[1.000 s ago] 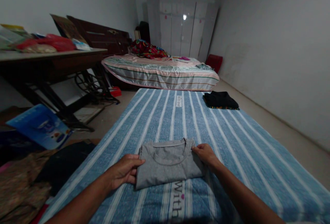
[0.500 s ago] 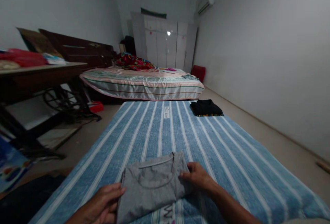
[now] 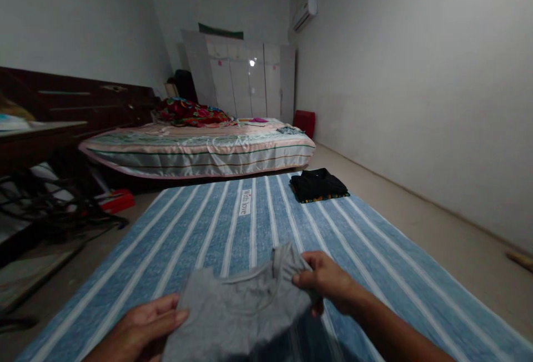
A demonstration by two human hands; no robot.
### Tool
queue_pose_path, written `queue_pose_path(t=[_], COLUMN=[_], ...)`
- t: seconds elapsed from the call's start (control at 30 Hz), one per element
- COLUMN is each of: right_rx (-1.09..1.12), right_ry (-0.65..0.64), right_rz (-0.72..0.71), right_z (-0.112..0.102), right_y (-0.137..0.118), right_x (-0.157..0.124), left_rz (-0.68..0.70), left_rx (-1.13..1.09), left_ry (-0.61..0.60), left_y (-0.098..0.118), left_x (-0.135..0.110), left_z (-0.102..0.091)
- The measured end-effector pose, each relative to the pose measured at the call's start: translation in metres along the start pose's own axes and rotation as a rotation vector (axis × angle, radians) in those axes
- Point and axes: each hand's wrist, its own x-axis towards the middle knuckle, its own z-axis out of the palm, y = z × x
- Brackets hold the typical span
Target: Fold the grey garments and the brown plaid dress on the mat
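I have the folded grey cotton T-shirt (image 3: 245, 309) at the bottom centre of the frame, lifted at its right edge off the blue mattress with white stripes (image 3: 375, 251). My right hand (image 3: 322, 281) pinches that right edge of the bundle, thumb on top and fingers curled under the cloth, so its grip is closed on the fabric. My left hand (image 3: 141, 328), at the lower left, lies flat with fingers stretched out against the shirt's left edge, pressing rather than gripping; nothing is clasped in it. The collar faces away from me and the fold looks a little slack, sagging between my hands.

I judge this to be the lifting step: the fold is finished and the bundle is coming up from the sheet. A small folded black garment (image 3: 318, 185) sits near the mattress's far right corner, right of centre in the frame, well apart from the shirt. What the lift calls for, I think, is my left hand getting under the left edge, so both sides rise level and the layers do not slide open.
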Motion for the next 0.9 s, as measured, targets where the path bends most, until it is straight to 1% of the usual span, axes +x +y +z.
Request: queue_pose_path(t=[0.07,0.1,0.13,0.2,0.33,0.4,0.47,0.5,0.57,0.63,0.7,0.77,0.8,0.83,0.9], right_rx=[-0.068,-0.109,-0.156,-0.267,-0.312,-0.313,-0.304,-0.296,-0.271,-0.234,-0.194,-0.161,-0.15,-0.143,-0.142], right_ry=[0.062,0.099,0.14,0.272,0.462,0.575,0.682,0.736,0.846,0.946,1.018,1.066,1.085,1.102,1.131], right_rz=[-0.048,-0.074,-0.089,-0.096,-0.127,-0.149,-0.16,-0.153,-0.107,-0.026,0.05,0.081,0.079,0.068,0.029], right_z=[-0.039,-0.059,-0.08,-0.121,-0.198,-0.231,-0.26,-0.272,-0.291,-0.304,-0.312,-0.317,-0.319,-0.321,-0.326], right_y=[-0.02,-0.029,-0.039,-0.061,-0.109,-0.131,-0.143,-0.144,-0.133,-0.109,-0.079,-0.055,-0.048,-0.045,-0.05], right_x=[0.017,0.027,0.037,0.059,0.101,0.121,0.141,0.151,0.172,0.191,0.206,0.216,0.219,0.22,0.219], left_rz=[0.041,0.064,0.117,0.189,0.367,0.422,0.45,0.449,0.412,0.326,0.244,0.213,0.22,0.236,0.29], left_rx=[0.059,0.092,0.111,0.134,0.158,0.142,0.125,0.122,0.132,0.164,0.196,0.211,0.213,0.213,0.204], left_ry=[-0.03,-0.053,-0.077,-0.112,-0.123,-0.115,-0.087,-0.059,0.007,0.057,0.073,0.072,0.071,0.072,0.075], left_y=[0.032,0.047,0.063,0.093,0.155,0.182,0.201,0.205,0.2,0.181,0.159,0.142,0.139,0.139,0.147], left_x=[0.024,0.04,0.057,0.098,0.184,0.224,0.261,0.278,0.31,0.336,0.354,0.364,0.366,0.366,0.364], left_z=[0.035,0.054,0.072,0.107,0.172,0.201,0.228,0.24,0.262,0.278,0.289,0.293,0.293,0.293,0.292])
